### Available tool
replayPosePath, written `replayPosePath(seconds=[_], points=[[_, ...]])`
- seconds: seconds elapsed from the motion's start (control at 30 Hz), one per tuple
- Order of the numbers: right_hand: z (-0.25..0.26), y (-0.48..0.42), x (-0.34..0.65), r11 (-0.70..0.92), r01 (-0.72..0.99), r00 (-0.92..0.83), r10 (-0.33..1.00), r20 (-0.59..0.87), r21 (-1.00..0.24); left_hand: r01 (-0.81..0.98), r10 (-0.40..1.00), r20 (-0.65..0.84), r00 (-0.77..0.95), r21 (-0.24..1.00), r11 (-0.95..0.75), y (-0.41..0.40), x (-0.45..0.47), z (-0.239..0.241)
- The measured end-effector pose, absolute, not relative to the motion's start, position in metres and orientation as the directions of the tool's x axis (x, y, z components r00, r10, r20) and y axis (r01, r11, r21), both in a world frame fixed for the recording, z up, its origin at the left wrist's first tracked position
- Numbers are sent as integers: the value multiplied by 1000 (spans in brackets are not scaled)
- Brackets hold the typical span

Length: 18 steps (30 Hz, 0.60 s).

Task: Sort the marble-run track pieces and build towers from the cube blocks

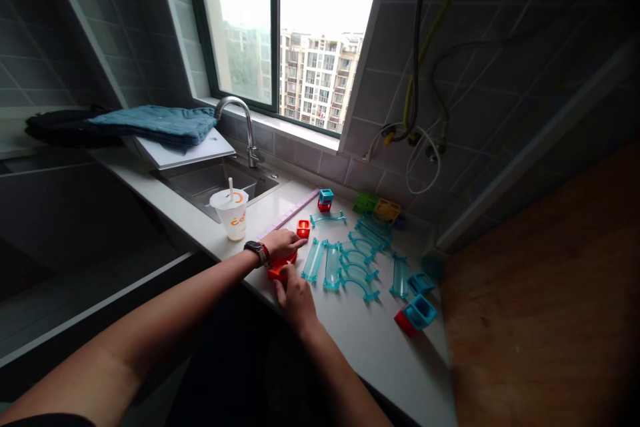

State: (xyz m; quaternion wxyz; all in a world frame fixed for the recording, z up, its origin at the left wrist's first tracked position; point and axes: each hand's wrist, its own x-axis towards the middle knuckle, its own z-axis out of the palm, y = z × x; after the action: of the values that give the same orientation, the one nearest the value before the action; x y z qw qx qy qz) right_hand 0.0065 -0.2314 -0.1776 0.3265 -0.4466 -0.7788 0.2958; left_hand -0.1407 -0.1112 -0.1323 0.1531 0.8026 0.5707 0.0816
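Light tabletop [357, 337] stands below a window [310, 47], with a sink [267, 185] and a cup [235, 219] toward the left. At its front edge is the red piece [277, 271], between both hands. Right hand [299, 298] grasps it with thumb and fingers. Left hand [281, 243] bends over it, fingertips near a red block [303, 229]; whether it also grips, I cannot tell. Turquoise tracks [332, 267] lie on the right.

Dark square-faced watch [255, 247], red wristband [265, 254] beside it, black left sleeve [47, 421]
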Motion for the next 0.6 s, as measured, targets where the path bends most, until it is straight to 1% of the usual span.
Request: replayPosePath(seconds=[0.13, 0.27, 0.43, 0.53, 0.6], points=[[-181, -236, 11, 409, 521, -369, 899, 234, -750, 883, 942, -27, 334, 358, -303, -110, -140, -132], [-180, -242, 15, 423, 508, -419, 883, 214, -751, 881, 943, -36, 332, 369, -296, -110, -141, -133], [-176, -250, 23, 404, 363, -434, 871, 231, -840, 872, 939, -66, 339, 395, -287, -112, -140, -126], [-176, -257, 34, 352, 275, -445, 871, 206, -895, 865, 940, -74, 334, 419, -274, -108, -143, -127], [-176, -261, 41, 309, 254, -437, 882, 176, -916, 854, 935, -74, 347, 437, -283, -104, -146, -132]])
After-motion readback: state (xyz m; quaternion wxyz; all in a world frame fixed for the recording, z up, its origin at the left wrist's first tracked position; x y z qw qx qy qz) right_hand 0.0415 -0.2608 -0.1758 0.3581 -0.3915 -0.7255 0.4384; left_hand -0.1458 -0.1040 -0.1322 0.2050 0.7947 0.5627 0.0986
